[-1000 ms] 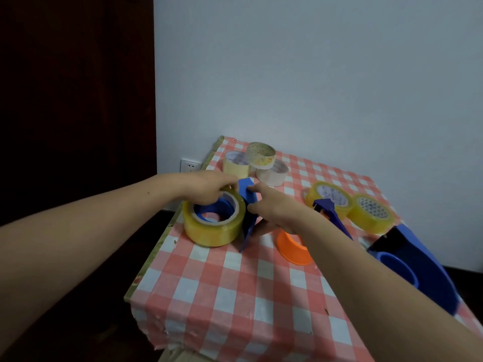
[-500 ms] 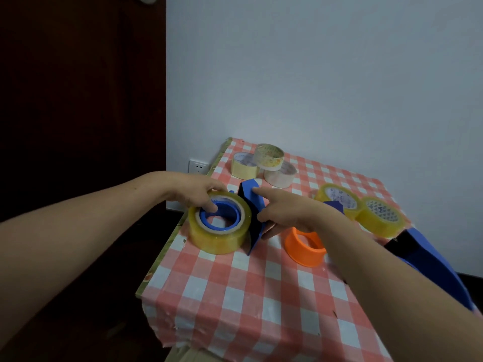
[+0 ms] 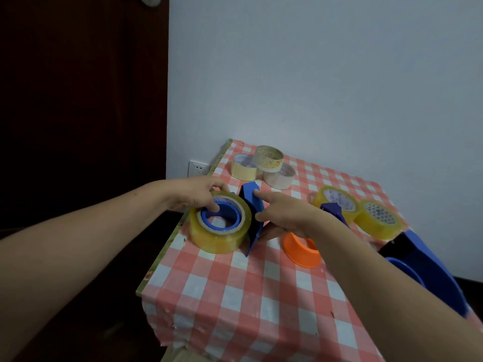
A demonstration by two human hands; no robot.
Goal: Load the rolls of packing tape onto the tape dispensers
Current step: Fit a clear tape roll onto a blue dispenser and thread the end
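A thick yellowish roll of packing tape [image 3: 218,240] sits on the blue hub of a blue tape dispenser [image 3: 252,215] near the table's left edge. My left hand [image 3: 198,195] grips the roll's far rim, thumb inside the hub. My right hand [image 3: 285,215] holds the dispenser's upright blue plate, forefinger stretched along its top. Two more yellow rolls [image 3: 337,202] [image 3: 377,219] lie at the right. A second blue dispenser [image 3: 428,267] lies by my right forearm, partly hidden.
An orange tape core [image 3: 302,250] stands just below my right hand. Three pale rolls [image 3: 269,159] are stacked at the table's far end. A small blue dispenser part [image 3: 334,211] shows behind my right wrist. The checked tablecloth [image 3: 235,296] ends at the left edge, near a wall socket [image 3: 197,168].
The view has shifted slightly. My left thumb has moved into the blue hub and the roll sits lower on it. My right hand stays on the dispenser plate.
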